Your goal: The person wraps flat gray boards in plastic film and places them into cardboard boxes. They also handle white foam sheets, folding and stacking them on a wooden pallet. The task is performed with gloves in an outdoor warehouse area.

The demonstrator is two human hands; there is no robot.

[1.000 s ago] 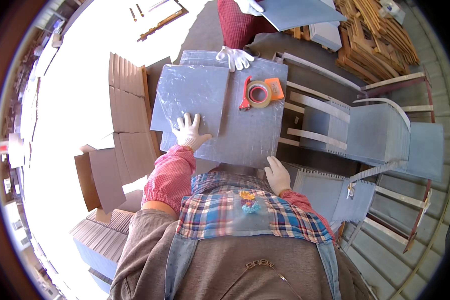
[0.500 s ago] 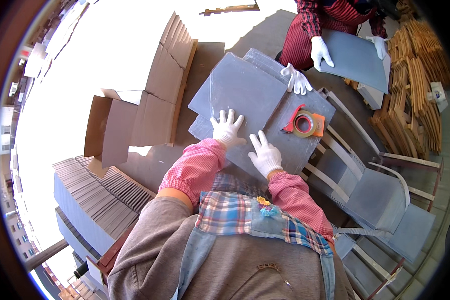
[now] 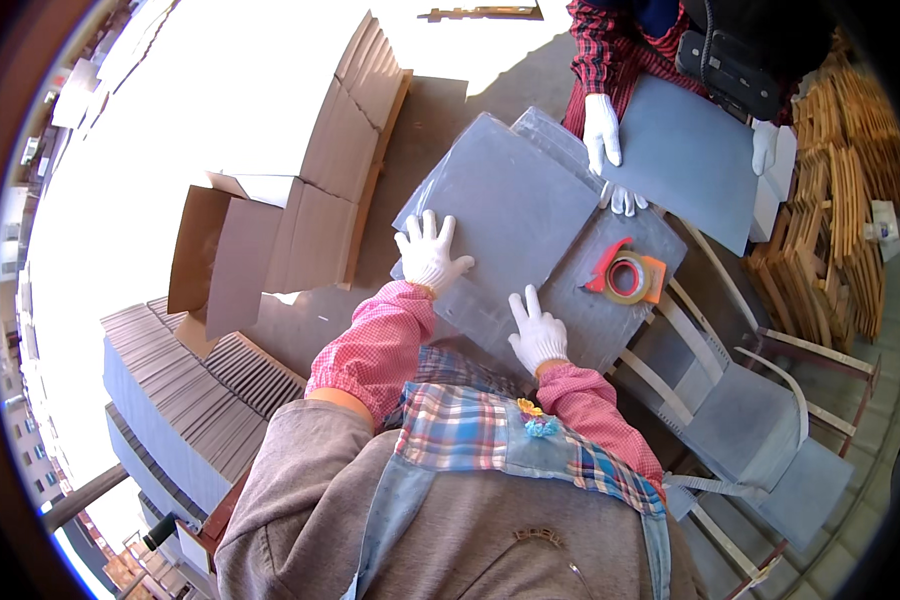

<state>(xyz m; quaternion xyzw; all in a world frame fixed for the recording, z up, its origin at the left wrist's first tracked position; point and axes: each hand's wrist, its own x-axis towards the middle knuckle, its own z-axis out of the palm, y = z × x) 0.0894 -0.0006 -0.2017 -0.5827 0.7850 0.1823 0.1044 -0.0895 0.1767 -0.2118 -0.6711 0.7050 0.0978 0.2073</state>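
Note:
White-gloved, my left hand (image 3: 430,255) lies with fingers spread on the left part of a smooth grey sheet (image 3: 515,195). That sheet rests on top of other grey panels. My right hand (image 3: 538,332), gloved too, is by the sheet's near right edge, fingers stretched out and holding nothing. To its right, a red tape dispenser (image 3: 625,275) with a roll of tape lies on a lower grey board (image 3: 595,330), beside an orange piece (image 3: 656,279). Across from me, a co-worker in white gloves holds another blue-grey sheet (image 3: 685,165), which partly covers a loose white glove (image 3: 625,200).
An open cardboard box (image 3: 235,260) and a row of standing cartons (image 3: 315,200) are on the left. Stacked panels (image 3: 180,390) stand lower left. A grey metal chair-like frame (image 3: 740,420) is at right, with bundled wooden slats (image 3: 820,240) behind.
My left hand has slid a little left on the sheet. The co-worker's sheet has come nearer the stack, over part of the loose glove. The view has shifted slightly.

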